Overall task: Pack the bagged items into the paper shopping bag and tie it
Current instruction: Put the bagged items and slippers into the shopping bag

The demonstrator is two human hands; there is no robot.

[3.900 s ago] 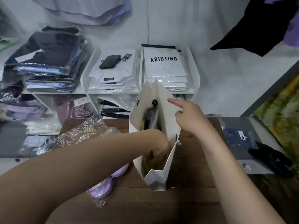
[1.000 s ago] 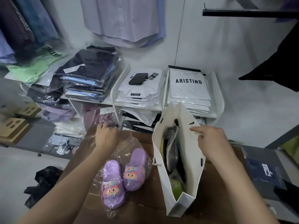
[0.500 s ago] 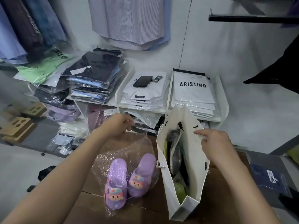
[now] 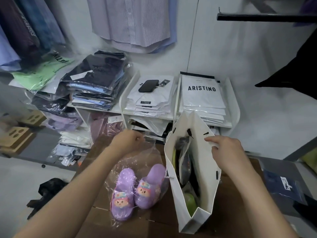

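Note:
A white paper shopping bag (image 4: pixel 204 170) stands upright and open on the brown table (image 4: pixel 228 203). Inside it I see dark bagged items and something green at the bottom. My right hand (image 4: pixel 226 152) pinches the bag's right rim and holds it open. To its left hangs a clear plastic bag (image 4: pixel 137 169) with two purple children's slippers (image 4: pixel 137 191) in it; their toes rest on the table. My left hand (image 4: pixel 127 140) is shut on the top of that plastic bag.
Behind the table stands a white shelf (image 4: pixel 175 117) with stacks of bagged shirts and a black phone (image 4: pixel 148 85) on one stack. Shirts hang on the wall above. A dark blue bagged garment (image 4: pixel 283 184) lies at the right. Black cloth (image 4: pixel 46 191) lies on the floor, left.
My left hand came out of the paper bag, took the plastic bag of slippers by its top and lifted it. My right hand has kept hold of the bag's rim.

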